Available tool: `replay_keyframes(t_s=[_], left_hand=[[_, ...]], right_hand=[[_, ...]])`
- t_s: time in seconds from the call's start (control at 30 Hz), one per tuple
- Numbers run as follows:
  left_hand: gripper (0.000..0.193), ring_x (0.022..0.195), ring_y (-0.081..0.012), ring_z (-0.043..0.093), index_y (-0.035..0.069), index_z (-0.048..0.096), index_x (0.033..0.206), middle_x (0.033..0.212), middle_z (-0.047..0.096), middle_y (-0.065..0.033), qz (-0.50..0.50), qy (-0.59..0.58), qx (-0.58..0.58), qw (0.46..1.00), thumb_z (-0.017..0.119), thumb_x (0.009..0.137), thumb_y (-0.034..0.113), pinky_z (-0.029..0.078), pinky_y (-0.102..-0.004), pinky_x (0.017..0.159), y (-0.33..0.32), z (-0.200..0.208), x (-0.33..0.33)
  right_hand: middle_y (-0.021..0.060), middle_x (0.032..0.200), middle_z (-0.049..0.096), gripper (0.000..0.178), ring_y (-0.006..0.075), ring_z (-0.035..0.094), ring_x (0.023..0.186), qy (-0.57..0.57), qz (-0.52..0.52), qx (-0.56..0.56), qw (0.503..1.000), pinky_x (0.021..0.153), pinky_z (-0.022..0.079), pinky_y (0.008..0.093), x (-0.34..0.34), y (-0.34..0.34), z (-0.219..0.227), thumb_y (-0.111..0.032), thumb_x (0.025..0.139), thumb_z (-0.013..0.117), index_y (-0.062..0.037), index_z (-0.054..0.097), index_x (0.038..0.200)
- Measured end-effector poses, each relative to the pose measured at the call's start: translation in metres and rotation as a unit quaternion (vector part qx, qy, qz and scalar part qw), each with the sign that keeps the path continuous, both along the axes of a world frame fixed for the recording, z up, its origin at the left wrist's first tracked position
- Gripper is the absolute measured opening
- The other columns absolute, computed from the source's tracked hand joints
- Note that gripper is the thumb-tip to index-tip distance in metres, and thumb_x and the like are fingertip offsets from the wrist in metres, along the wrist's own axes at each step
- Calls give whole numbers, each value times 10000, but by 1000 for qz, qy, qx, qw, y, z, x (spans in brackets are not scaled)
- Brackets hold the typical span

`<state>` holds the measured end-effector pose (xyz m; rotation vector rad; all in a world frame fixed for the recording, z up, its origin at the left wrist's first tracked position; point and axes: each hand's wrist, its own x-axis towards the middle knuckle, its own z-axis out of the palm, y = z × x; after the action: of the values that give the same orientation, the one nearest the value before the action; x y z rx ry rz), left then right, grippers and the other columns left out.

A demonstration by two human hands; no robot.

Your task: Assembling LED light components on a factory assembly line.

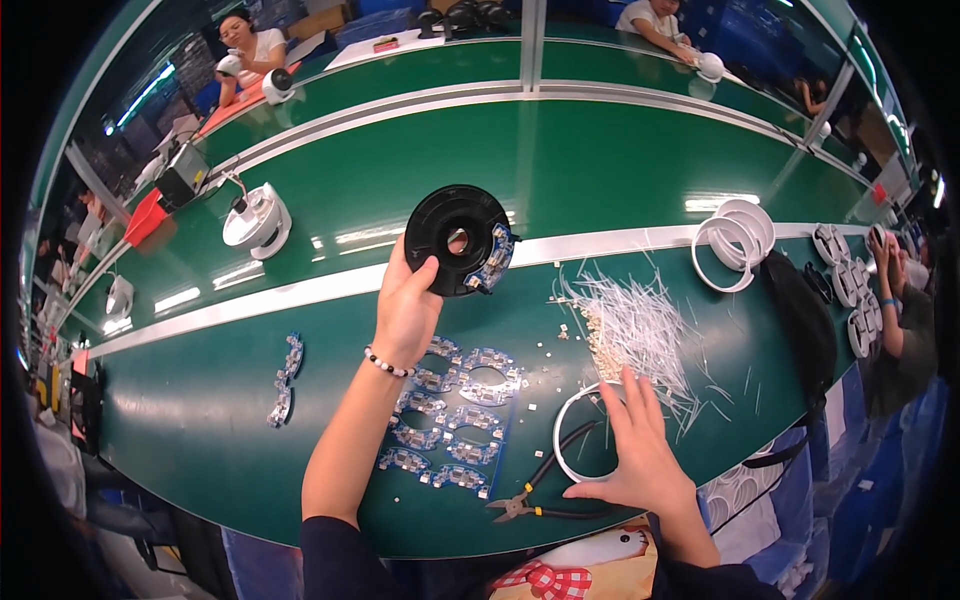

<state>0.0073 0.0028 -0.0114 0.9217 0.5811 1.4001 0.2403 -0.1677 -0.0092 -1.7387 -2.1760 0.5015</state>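
Observation:
My left hand (pixel 408 303) is closed on a black round plastic base (pixel 436 232) with a hole in its middle, lifted above the table. A curved blue circuit board (pixel 494 258) sits along the right side of that base. My right hand (pixel 640 455) has its fingers spread over a thin white ring (pixel 560 440); the hand hides the ring's right part, and I cannot tell how firmly they touch. Beside the ring lie diagonal cutters (pixel 517 506) with black handles, partly under the ring and hand. Below my left hand's wrist are panels of blue circuit boards (pixel 470 420).
A heap of white strips (pixel 635 330) with small beige connectors lies right of centre. White rings (pixel 735 245) stand behind it, near a black bag (pixel 797 325). Two loose boards (pixel 286 382) lie left. A white housing (pixel 258 222) is farther back. Other people work across and at right.

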Motion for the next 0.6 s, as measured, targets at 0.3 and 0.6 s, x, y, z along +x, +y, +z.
replay_keyframes(t_s=[0.3, 0.6], left_hand=[[480, 1199, -223, 400, 27, 238, 1331, 1302, 386, -111, -33, -61, 43, 997, 417, 886, 22, 339, -382, 1000, -30, -1, 38], [964, 1322, -314, 198, 128, 86, 1407, 1432, 185, -103, -390, -57, -78, 916, 562, 581, -15, 171, -492, 1064, -57, -3, 45]], right_hand=[[216, 1357, 246, 1140, 297, 342, 1231, 490, -18, 130, 862, 971, 346, 421, 3, 42, 17, -297, 518, 831, 12, 130, 1362], [284, 1390, 127, 1160, 318, 206, 1298, 605, -4, 80, 792, 1042, 229, 381, -21, 90, 0, -246, 574, 824, 64, 24, 1354]])
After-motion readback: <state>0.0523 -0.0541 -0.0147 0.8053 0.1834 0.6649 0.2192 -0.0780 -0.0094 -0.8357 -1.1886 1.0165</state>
